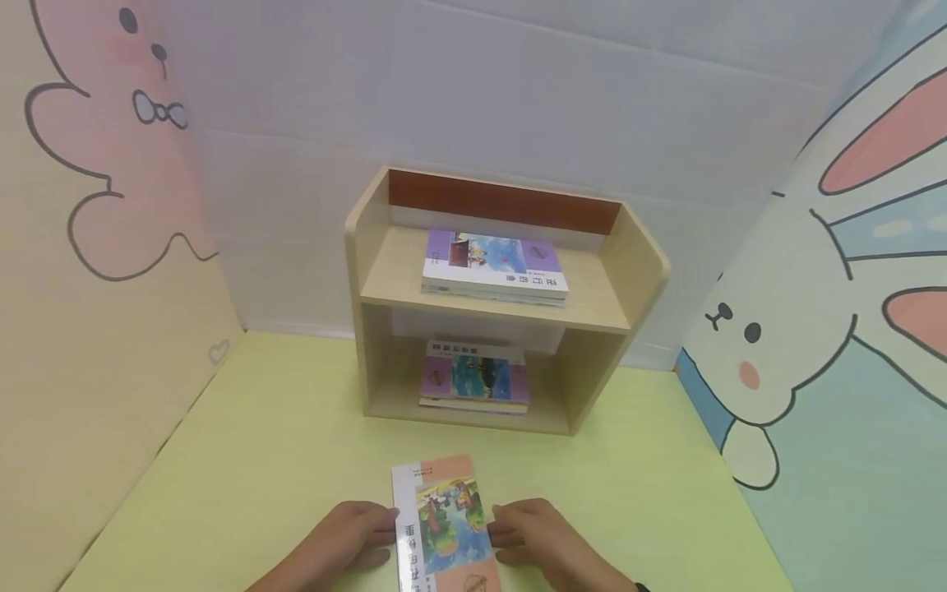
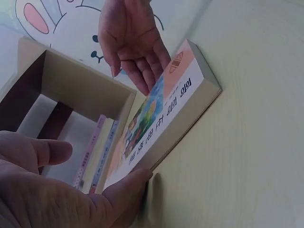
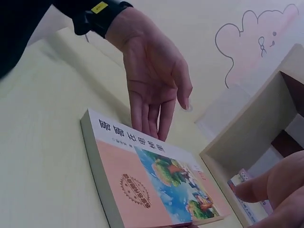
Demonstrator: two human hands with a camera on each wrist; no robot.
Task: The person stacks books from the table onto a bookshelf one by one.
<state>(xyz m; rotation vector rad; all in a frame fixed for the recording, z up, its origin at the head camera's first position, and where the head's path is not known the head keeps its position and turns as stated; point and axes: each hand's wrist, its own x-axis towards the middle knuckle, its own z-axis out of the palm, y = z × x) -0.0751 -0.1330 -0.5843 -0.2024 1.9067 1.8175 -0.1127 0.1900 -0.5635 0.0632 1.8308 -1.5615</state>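
Observation:
A thick paperback book (image 1: 447,526) with an orange, white and illustrated cover lies flat at the near edge of the head view. My left hand (image 1: 355,530) touches its left side with the fingertips, and my right hand (image 1: 533,534) touches the opposite side. Seen from the left wrist, the left hand (image 2: 71,190) has its thumb raised off the cover and a finger against the book's lower edge (image 2: 185,121). In the right wrist view the right hand (image 3: 280,194) is partly cut off, with a fingertip just showing under the book's edge.
Behind the book stands a two-tier wooden shelf (image 1: 496,316). A stack of purple-and-white books (image 1: 491,267) lies on its upper tier, another stack (image 1: 475,378) on the lower one. Cartoon-printed walls (image 1: 784,329) flank the pale yellow table (image 1: 244,444).

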